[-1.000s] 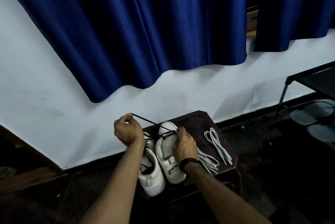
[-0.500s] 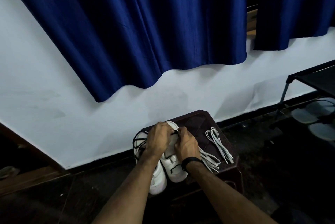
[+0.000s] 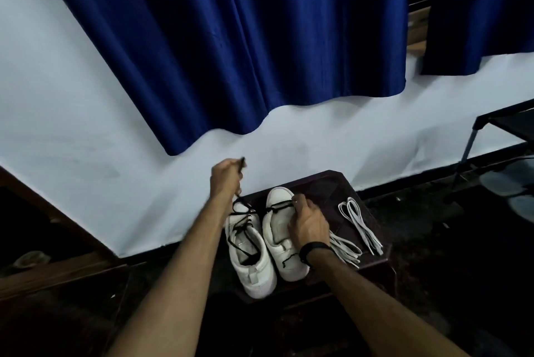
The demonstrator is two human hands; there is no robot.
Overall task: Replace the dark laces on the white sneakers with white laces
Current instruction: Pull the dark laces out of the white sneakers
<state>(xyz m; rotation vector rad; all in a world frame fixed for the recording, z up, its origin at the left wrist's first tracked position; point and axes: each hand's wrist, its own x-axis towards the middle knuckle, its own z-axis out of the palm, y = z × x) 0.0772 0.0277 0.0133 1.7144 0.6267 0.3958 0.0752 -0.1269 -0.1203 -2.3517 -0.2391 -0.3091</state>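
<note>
Left hand point(image 3: 225, 177) blurred, gripping dark lace point(image 3: 242, 213), right hand point(image 3: 307, 223) covering sneaker point(image 3: 278, 229) eyelets

this looks like a room in a home. long deep-blue fabric curtains point(image 3: 231, 38) hang over a plain white painted wall point(image 3: 72, 102) with a dark skirting strip along its foot. the dark floor point(image 3: 433, 284) is dimly lit. a small dark wooden stool point(image 3: 332, 192) stands against the wall, carrying a pair of white low-top sneakers point(image 3: 277, 238). at the right edge stands a black metal-framed rack point(image 3: 474, 137), and at the left a brown wooden frame point(image 3: 43, 212) meets the wall.
</note>
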